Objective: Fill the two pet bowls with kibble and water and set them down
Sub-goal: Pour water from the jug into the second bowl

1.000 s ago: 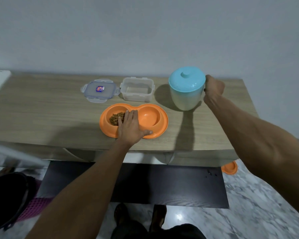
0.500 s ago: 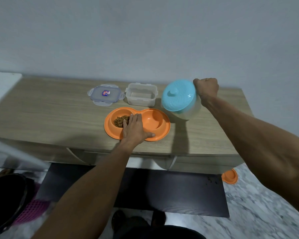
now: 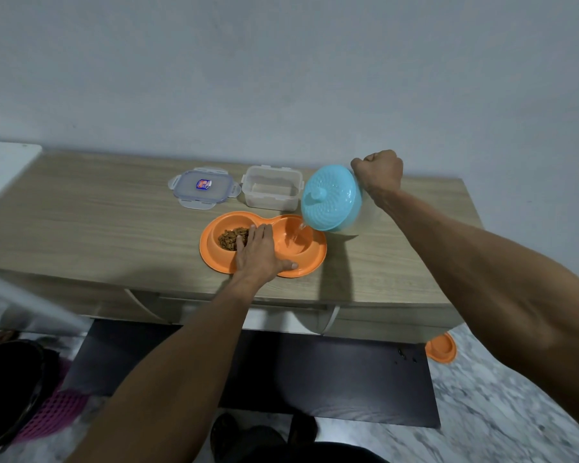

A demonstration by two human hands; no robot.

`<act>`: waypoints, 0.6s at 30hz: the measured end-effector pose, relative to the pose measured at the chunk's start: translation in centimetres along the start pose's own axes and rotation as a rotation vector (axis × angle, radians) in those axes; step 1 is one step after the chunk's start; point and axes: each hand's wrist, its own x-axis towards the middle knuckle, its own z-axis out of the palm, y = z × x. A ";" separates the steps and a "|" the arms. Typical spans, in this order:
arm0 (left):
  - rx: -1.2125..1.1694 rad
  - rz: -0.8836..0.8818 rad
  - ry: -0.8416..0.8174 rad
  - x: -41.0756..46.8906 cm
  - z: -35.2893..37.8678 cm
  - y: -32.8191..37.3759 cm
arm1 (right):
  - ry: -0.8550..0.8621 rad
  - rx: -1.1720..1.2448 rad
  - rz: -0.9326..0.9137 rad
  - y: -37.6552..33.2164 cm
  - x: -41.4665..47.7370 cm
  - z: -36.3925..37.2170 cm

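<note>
An orange double pet bowl (image 3: 316, 259) lies on the wooden table (image 3: 81, 228). Its left cup holds brown kibble (image 3: 229, 238). My left hand (image 3: 258, 253) rests flat across the bowl's middle, fingers straight. My right hand (image 3: 380, 170) grips the handle of a turquoise-lidded water jug (image 3: 331, 198), tipped steeply to the left above the bowl's right cup. A thin stream of water (image 3: 297, 232) falls from the jug into that cup. The handle itself is hidden by my fist.
A clear plastic container (image 3: 270, 192) stands behind the bowl, with its lid (image 3: 203, 188) lying to its left. A black mat (image 3: 315, 379) and a second orange bowl (image 3: 442, 347) are on the marble floor below. A dark bag (image 3: 10, 389) sits at lower left.
My right hand has lifted the jug from upright on the table, carried it left and tipped it over the right cup; water now pours. My left hand stays on the bowl.
</note>
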 end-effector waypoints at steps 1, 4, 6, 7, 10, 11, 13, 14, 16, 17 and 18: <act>0.000 -0.001 0.000 0.0 0.0 0.0 | -0.001 -0.008 -0.005 -0.1 0.0 0.0; -0.006 -0.001 -0.003 0.0 0.1 -0.1 | -0.003 -0.032 -0.012 -0.2 0.0 0.0; -0.006 -0.003 -0.005 0.0 0.1 0.0 | -0.002 -0.045 -0.016 -0.3 0.1 0.1; -0.007 -0.006 -0.005 0.0 0.1 0.0 | -0.002 -0.052 -0.019 -0.3 0.1 0.1; -0.007 -0.007 -0.004 0.0 0.1 0.0 | -0.002 -0.062 -0.023 -0.3 0.2 0.2; -0.007 -0.006 -0.003 0.0 0.1 0.0 | -0.001 -0.063 -0.024 -0.3 0.2 0.2; -0.007 -0.004 -0.001 0.0 0.1 0.0 | -0.002 -0.068 -0.025 -0.2 0.3 0.2; -0.007 -0.003 -0.001 0.0 0.1 0.0 | -0.004 -0.068 -0.026 -0.2 0.3 0.2; -0.010 -0.001 -0.003 0.0 0.1 0.0 | -0.005 -0.069 -0.028 -0.2 0.4 0.3; -0.011 -0.001 -0.004 0.0 0.1 -0.1 | -0.004 -0.073 -0.030 -0.2 0.4 0.3; -0.012 0.000 -0.003 0.0 0.2 -0.1 | -0.005 -0.078 -0.032 -0.2 0.4 0.3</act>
